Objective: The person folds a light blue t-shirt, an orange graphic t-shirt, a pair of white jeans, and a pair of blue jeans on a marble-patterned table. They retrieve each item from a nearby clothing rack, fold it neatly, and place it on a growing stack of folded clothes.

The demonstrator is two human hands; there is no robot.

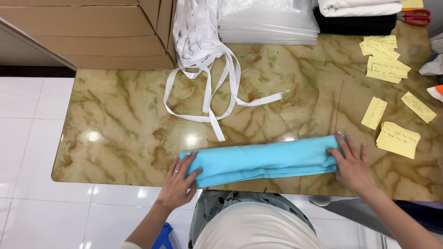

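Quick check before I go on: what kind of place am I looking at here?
Probably a small garment packing station: a marbled table with a folded blue cloth, loose white ribbon, a stack of clear bags and cardboard boxes.

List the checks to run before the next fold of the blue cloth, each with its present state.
1. Left hand on the left end of the blue cloth: ok, fingers gripping the edge.
2. Right hand on the right end: ok, pressed flat.
3. Cloth lying as a straight, even band: ok, though layers at the near edge look slightly offset.
4. Cloth fully on the marble table: ok, near the front edge but not over it.
5. White straps apart from the cloth: ok, the nearest strap end stops just short.
6. Yellow notes apart from the cloth: ok.
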